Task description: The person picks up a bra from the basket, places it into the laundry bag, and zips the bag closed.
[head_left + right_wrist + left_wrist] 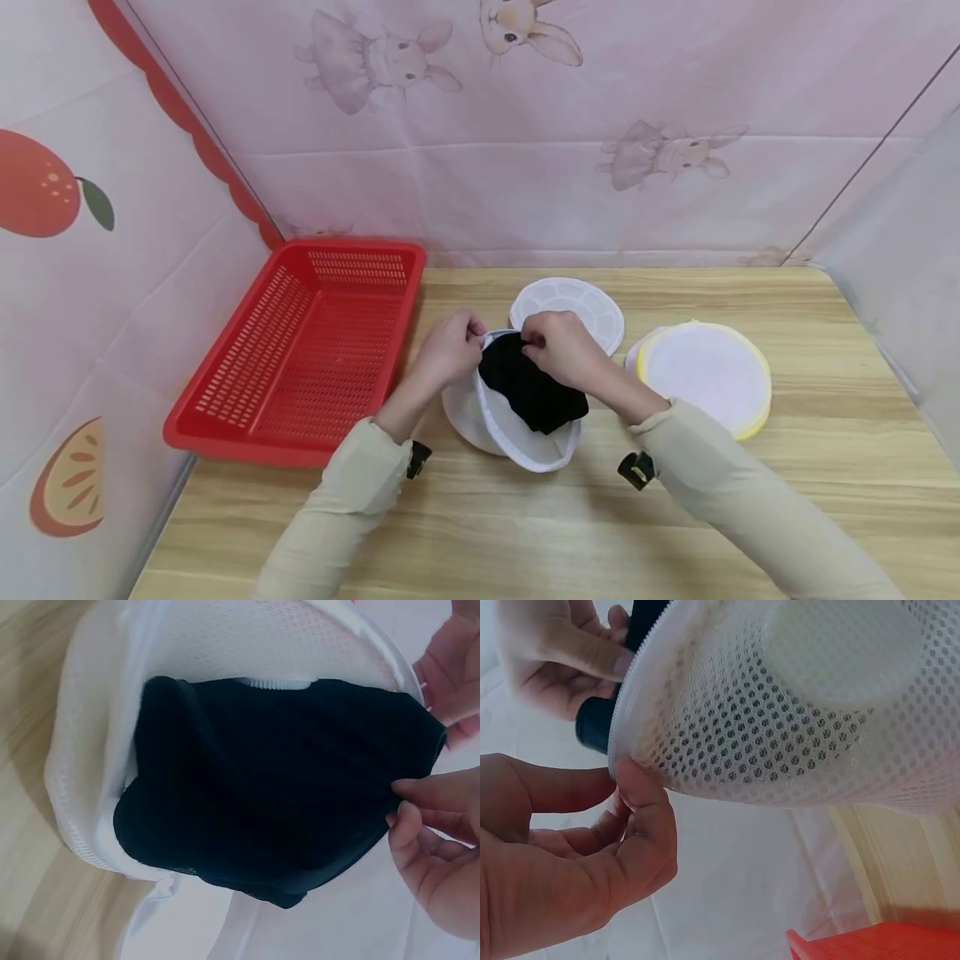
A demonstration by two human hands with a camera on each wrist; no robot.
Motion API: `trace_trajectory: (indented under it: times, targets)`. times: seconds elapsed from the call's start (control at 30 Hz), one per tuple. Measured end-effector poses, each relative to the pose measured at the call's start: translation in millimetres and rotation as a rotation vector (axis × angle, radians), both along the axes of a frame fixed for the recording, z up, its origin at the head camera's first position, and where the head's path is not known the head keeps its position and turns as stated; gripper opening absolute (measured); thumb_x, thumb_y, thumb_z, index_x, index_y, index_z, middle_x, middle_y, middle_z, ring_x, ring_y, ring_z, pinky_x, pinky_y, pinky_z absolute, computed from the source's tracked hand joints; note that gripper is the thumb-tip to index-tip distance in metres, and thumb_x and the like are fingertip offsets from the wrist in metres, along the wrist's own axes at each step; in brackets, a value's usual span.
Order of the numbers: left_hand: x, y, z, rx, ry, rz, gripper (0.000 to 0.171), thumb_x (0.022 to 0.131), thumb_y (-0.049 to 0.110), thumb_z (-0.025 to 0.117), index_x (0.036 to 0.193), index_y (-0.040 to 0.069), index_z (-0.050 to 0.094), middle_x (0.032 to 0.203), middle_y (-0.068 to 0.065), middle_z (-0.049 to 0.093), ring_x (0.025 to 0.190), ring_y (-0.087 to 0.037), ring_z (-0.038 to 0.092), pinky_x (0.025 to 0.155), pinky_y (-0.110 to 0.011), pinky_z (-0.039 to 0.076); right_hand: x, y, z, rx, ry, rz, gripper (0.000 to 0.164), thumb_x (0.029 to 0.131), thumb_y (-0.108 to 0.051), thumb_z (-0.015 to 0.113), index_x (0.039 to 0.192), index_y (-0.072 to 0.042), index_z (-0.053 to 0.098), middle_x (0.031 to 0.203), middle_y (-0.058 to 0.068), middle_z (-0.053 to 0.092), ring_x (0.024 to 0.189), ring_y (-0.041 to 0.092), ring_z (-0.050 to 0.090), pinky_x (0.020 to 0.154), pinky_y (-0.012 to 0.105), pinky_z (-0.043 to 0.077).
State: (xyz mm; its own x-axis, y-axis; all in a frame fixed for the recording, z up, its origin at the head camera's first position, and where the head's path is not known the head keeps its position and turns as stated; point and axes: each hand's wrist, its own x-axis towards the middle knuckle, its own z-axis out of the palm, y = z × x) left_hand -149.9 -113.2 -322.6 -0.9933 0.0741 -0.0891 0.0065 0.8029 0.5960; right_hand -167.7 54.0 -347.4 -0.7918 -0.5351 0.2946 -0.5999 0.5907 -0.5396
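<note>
- The wooden table carries everything, with the red basket standing on the person's left.
- The white mesh bag sits just beside the basket, its mouth gaping; it looks light and pliable, and its zipped edge seems the firmest place to hold.
- The black cloth lies partly in that mouth, its upper end reaching the rim — probably soft, limp and hardly fragile, so best taken by an edge.
- The right hand pinches the cloth's edge between thumb and fingertip, most of the fabric spreading away from the fingers into the bag.
- The left hand pinches the bag's zipped edge — thumb and finger close beside the cloth.
</note>
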Motion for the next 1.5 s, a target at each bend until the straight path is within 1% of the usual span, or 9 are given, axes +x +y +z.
trace_trajectory:
  times: [0.17,0.33,0.57,0.77,0.9,1.1,1.2,1.33,1.5]
  targets:
    - [0.2,0.2,0.3,-0.005,0.004,0.000,0.004,0.082,0.002,0.054,0.084,0.002,0.058,0.080,-0.008,0.057,0.077,-0.025,0.053,0.068,-0.033,0.043,-0.1,-2.6,1.9,-0.073,0.036,0.044,0.021,0.071,0.006,0.069,0.091,0.003,0.064,0.065,0.002,0.055,0.061,0.014,0.053,0.058,0.029,0.047]
    - [0.9,2.3,2.1,-0.004,-0.010,0.013,0.006,0.082,0.000,0.053,0.084,0.003,0.058,0.081,-0.009,0.058,0.077,-0.024,0.053,0.067,-0.032,0.043,1.8,-6.4,2.4,-0.090,0.088,0.072,0.007,0.071,0.007,0.069,0.075,0.001,0.067,0.069,0.005,0.058,0.064,0.015,0.055,0.058,0.028,0.047]
    - [0.4,8.7,4.8,0.005,0.013,0.000,0.008,0.081,0.001,0.053,0.084,0.001,0.060,0.081,-0.009,0.060,0.078,-0.024,0.055,0.067,-0.031,0.045,5.3,-18.2,-2.1,-0.067,0.163,0.109,0.013,0.066,0.010,0.062,0.064,-0.003,0.062,0.062,0.002,0.053,0.058,0.013,0.049,0.053,0.026,0.044]
    - [-1.4,8.2,9.2,0.065,-0.037,0.019,0.009,0.081,0.001,0.053,0.085,0.000,0.060,0.077,-0.008,0.057,0.073,-0.021,0.052,0.059,-0.026,0.042,6.9,-27.5,-8.8,-0.082,0.152,0.108,0.017,0.067,0.010,0.059,0.061,-0.006,0.061,0.059,0.000,0.053,0.056,0.010,0.046,0.051,0.023,0.042]
    - [-2.3,1.5,9.1,0.091,-0.056,0.022,0.008,0.080,0.002,0.053,0.085,0.000,0.060,0.071,-0.007,0.056,0.066,-0.018,0.054,0.055,-0.023,0.041,7.3,-25.3,-7.0,-0.082,0.020,0.129,0.010,0.071,0.007,0.065,0.075,-0.002,0.067,0.069,0.004,0.059,0.060,0.010,0.055,0.054,0.019,0.046]
    - [-5.5,-8.5,3.4,0.202,-0.114,0.041,0.006,0.082,-0.001,0.053,0.086,-0.003,0.058,0.068,-0.007,0.053,0.054,-0.012,0.055,0.050,-0.019,0.043,5.0,-9.1,4.0,-0.223,-0.332,0.127,0.013,0.077,0.008,0.063,0.090,0.008,0.064,0.071,0.011,0.062,0.055,0.018,0.062,0.052,0.025,0.052]
    - [-6.9,-12.8,0.1,0.222,-0.122,0.067,0.007,0.084,-0.001,0.053,0.088,-0.004,0.058,0.071,-0.008,0.053,0.055,-0.011,0.056,0.052,-0.019,0.045,1.5,4.3,8.1,-0.290,-0.411,0.044,0.011,0.079,0.007,0.062,0.090,0.009,0.063,0.066,0.012,0.062,0.052,0.020,0.062,0.051,0.033,0.053]
    - [-7.7,-19.6,-2.4,0.215,-0.140,0.111,0.008,0.086,0.001,0.055,0.091,-0.003,0.059,0.075,-0.009,0.054,0.058,-0.012,0.058,0.055,-0.021,0.047,-0.6,23.8,7.6,-0.298,-0.473,-0.107,0.007,0.081,0.005,0.060,0.086,0.009,0.062,0.063,0.010,0.061,0.048,0.016,0.059,0.049,0.032,0.052]
    - [-8.0,-27.4,-5.1,0.267,-0.171,0.142,0.009,0.087,0.000,0.054,0.093,-0.005,0.057,0.076,-0.010,0.053,0.057,-0.011,0.057,0.060,-0.025,0.051,4.3,44.1,-11.8,-0.234,-0.601,-0.202,0.007,0.083,0.005,0.054,0.082,0.009,0.059,0.065,0.012,0.060,0.048,0.012,0.058,0.052,0.034,0.054]
